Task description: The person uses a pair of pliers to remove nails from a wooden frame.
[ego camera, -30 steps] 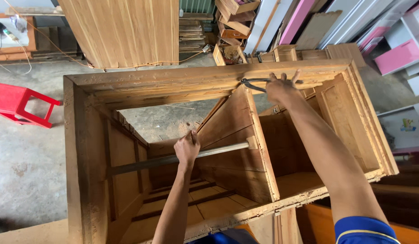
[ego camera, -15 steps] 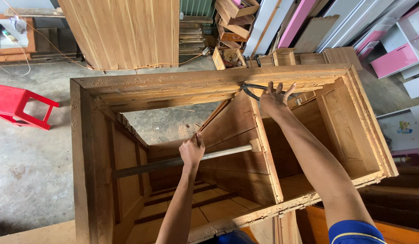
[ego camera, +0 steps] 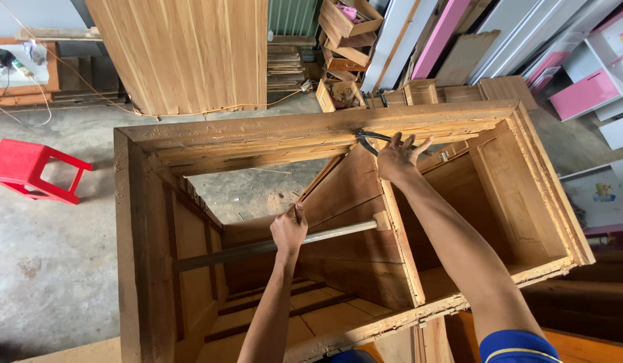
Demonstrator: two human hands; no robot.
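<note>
Your left hand [ego camera: 288, 228] stays clamped on the rail [ego camera: 257, 247]; your right hand [ego camera: 395, 156], fingers spread, still presses the dark tool [ego camera: 366, 139] against the wooden cabinet [ego camera: 311, 129].

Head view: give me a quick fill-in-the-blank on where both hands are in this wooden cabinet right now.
1. The left hand grips a long ____ that spans the left compartment.
2. The right hand rests at the top of the upright ____ panel between the two compartments.
3. The dark curved tool lies by the ____ hand.
4. The stool on the concrete floor is ____.

Missing words: rod; divider; right; red
</note>
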